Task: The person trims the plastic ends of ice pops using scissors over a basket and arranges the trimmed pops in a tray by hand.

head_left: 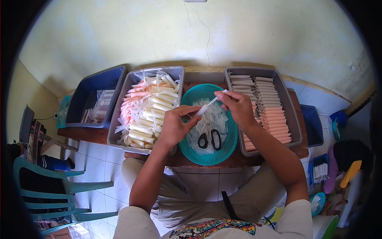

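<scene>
My left hand (180,122) is closed around a white filled plastic tube (202,110), like an ice pop, held tilted over the teal basket (187,153). With its fingertips, my right hand (237,106) pinches the tube's narrow, drawn-out plastic end (215,98). Below both hands, black-handled scissors (215,139) lie on loose clear plastic pieces (195,137) inside the basket. To the left, a grey tub (112,140) holds many cream and pink tubes with loose plastic ends. The grey tub (293,115) on the right has neat rows of white and pink tubes.
A dark blue tub (72,113) with plastic packs stands at the table's left end. The wooden table (234,160) backs onto a cracked wall (167,36). A green chair (51,199) is at lower left; a blue bin (312,123) and cluttered items sit on the right.
</scene>
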A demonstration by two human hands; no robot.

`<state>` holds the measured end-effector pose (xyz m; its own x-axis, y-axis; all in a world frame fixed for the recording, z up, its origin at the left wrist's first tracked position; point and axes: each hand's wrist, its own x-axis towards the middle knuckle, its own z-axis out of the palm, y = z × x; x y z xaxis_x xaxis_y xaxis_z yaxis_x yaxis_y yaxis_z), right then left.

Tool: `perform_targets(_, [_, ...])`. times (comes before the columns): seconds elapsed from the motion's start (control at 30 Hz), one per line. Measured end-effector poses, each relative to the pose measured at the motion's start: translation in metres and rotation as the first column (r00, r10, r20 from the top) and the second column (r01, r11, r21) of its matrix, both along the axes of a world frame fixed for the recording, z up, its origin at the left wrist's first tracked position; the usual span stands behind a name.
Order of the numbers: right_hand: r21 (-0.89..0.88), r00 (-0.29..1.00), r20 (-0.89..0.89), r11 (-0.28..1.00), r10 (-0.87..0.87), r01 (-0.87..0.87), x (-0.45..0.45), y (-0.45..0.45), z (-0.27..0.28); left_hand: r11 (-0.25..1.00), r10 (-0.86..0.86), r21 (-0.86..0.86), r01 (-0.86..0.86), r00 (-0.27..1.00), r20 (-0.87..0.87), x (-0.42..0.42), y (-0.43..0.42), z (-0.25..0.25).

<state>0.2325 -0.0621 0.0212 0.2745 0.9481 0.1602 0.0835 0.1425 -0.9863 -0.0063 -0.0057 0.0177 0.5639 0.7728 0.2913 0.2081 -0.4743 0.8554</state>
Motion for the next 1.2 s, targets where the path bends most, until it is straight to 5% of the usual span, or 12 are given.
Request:
perform_targets(0.3, [-0.093, 0.988, -0.107, 0.988, 0.113, -0.123, -0.008, 0.001, -0.011, 0.991, 0.12, 0.053, -0.12, 0.993, 0.016, -0.01, 0.009, -0.004])
perform_targets(0.37, [-0.272, 0.966, 0.178, 0.953, 0.185, -0.132, -0.017, -0.01, -0.015, 0.984, 0.156, 0.085, -0.157, 0.988, 0.025, -0.013, 0.013, -0.008])
perform_targets(0.4, [-0.273, 0.966, 0.179, 0.952, 0.189, -0.135, -0.02, -0.014, -0.022, 0.981, 0.16, 0.107, -0.163, 0.987, 0.033, -0.014, 0.015, -0.01])
perform_targets(0.47, [-0.212, 0.601, 0.768, 0.973, 0.22, -0.086, -0.024, -0.021, -0.046, 0.977, 0.166, 0.129, -0.17, 0.985, 0.04, -0.015, 0.016, -0.012])
perform_targets(0.67, [-0.542, 0.504, 0.72, 0.84, 0.478, -0.022, -0.056, -0.031, -0.062, 0.969, 0.179, 0.168, -0.181, 0.983, 0.03, -0.01, 0.014, -0.009])
perform_targets(1.2, [-0.584, 0.511, 0.703, 0.811, 0.495, 0.018, -0.048, -0.022, -0.05, 0.965, 0.194, 0.182, -0.19, 0.981, -0.002, -0.014, 0.014, -0.006])
